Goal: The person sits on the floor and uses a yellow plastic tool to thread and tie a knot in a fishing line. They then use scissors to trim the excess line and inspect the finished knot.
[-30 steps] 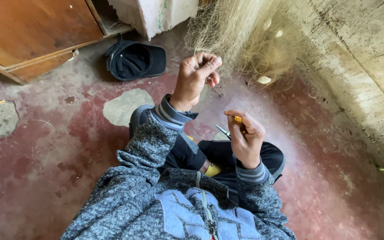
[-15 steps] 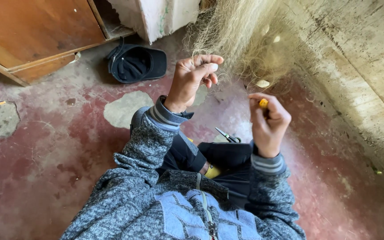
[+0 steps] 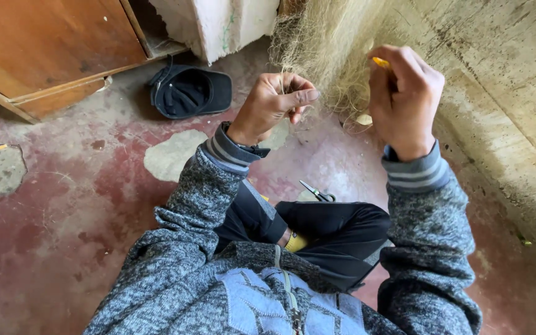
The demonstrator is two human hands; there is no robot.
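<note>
A pale, fine fishing net (image 3: 330,43) hangs down against the concrete wall. My left hand (image 3: 274,105) pinches a strand of the net between thumb and fingers. My right hand (image 3: 404,99) is raised beside it at the net and grips a small yellow tool (image 3: 380,62), only its tip showing. Both arms wear grey knit sleeves with striped cuffs. Small scissors (image 3: 317,193) lie on the floor by my crossed legs.
A dark cap (image 3: 187,93) lies upside down on the worn red floor (image 3: 63,205). A wooden cabinet (image 3: 51,43) stands at the upper left, next to a white pillar base (image 3: 224,25). The rough concrete wall (image 3: 504,93) slopes along the right.
My right hand has risen from my lap to the net with the yellow tool. My left hand has stayed at the net, still pinching it.
</note>
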